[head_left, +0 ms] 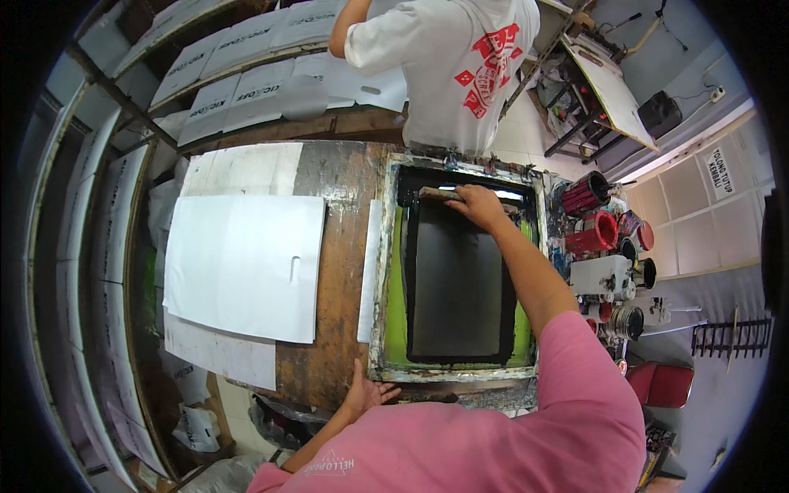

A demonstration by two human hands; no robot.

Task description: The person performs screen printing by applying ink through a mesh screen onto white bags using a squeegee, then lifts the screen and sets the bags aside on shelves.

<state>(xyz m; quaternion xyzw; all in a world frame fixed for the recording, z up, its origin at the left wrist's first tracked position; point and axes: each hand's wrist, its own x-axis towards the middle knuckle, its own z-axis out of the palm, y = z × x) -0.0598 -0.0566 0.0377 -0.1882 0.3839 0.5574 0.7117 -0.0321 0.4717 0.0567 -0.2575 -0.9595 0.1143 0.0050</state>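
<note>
Two hands: right hand grasping squeegee at frame top; left hand flat, released; we'd pull evenly

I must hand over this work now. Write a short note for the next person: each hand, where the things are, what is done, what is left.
Right hand: grip closed on the squeegee, at the far end of the printing screen.
Left hand: flat on the near-left corner of the screen's frame, holding nothing.
Things: the screen lies flat on the wooden table; blank white sheets lie to its left; ink cans stand to its right.
Done: black ink covers the mesh.
Left: cannot tell if this pull is starting or ending.
</note>
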